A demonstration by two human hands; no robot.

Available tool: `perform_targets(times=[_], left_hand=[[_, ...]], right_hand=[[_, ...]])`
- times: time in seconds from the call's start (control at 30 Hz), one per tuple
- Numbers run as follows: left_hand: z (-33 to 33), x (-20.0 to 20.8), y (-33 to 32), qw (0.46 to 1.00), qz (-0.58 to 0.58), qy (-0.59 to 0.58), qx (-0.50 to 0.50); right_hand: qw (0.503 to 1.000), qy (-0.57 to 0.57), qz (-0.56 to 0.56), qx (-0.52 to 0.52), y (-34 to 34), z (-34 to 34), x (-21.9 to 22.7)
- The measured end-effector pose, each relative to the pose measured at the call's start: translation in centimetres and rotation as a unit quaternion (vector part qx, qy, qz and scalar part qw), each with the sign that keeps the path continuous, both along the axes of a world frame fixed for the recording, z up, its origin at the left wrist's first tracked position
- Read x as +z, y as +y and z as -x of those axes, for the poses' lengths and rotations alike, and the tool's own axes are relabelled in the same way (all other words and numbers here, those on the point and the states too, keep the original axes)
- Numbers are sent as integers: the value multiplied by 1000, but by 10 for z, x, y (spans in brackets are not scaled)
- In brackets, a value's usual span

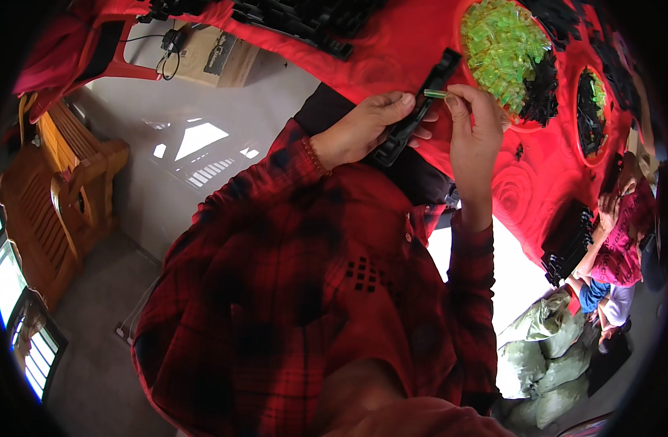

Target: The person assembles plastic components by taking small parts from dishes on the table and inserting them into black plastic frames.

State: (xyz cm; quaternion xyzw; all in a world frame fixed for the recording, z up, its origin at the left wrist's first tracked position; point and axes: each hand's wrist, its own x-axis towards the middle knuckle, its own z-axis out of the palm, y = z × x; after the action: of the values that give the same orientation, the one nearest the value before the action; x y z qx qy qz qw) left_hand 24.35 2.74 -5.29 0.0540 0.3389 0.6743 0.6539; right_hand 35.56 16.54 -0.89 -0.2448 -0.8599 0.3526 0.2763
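Observation:
My left hand is closed around a long black plastic bar, held at a slant with its far end pointing up and right over the table edge. Between the thumb and fingers of my right hand is a small green see-through vial, shaped like a spirit-level tube. One end of the vial is at the bar, around its middle; whether it sits in a slot I cannot tell. To the right of my right hand, a round red tray holds a heap of similar green vials and small black parts.
A red cloth covers the table. Black bars lie at its far side, and more black parts near its right edge. A smaller tray, another person, pale sacks, a cardboard box and a wooden chair surround me.

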Motion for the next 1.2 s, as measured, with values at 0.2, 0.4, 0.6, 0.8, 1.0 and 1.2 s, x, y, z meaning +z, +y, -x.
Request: perform_targets(times=[0.2, 0.4, 0.6, 0.8, 1.0, 1.2], left_hand=[[0, -2, -5, 1000, 5, 10, 4], [4, -1, -20, 998, 41, -32, -27], [2, -3, -24, 997, 52, -33, -38], [0, -12, -25, 997, 42, -54, -26], [-1, -20, -27, 997, 51, -57, -25], [0, -21, -27, 997, 50, -43, -35]], right_hand=[[993, -25, -111, 24, -2, 2, 3], [995, -7, -101, 13, -11, 2, 6], [999, 17, 3, -27, -8, -5, 3], [999, -40, -25, -1, -22, -2, -1], [986, -107, -124, -8, -32, -5, -16], [978, -117, -172, 1, -34, -6, -19]])
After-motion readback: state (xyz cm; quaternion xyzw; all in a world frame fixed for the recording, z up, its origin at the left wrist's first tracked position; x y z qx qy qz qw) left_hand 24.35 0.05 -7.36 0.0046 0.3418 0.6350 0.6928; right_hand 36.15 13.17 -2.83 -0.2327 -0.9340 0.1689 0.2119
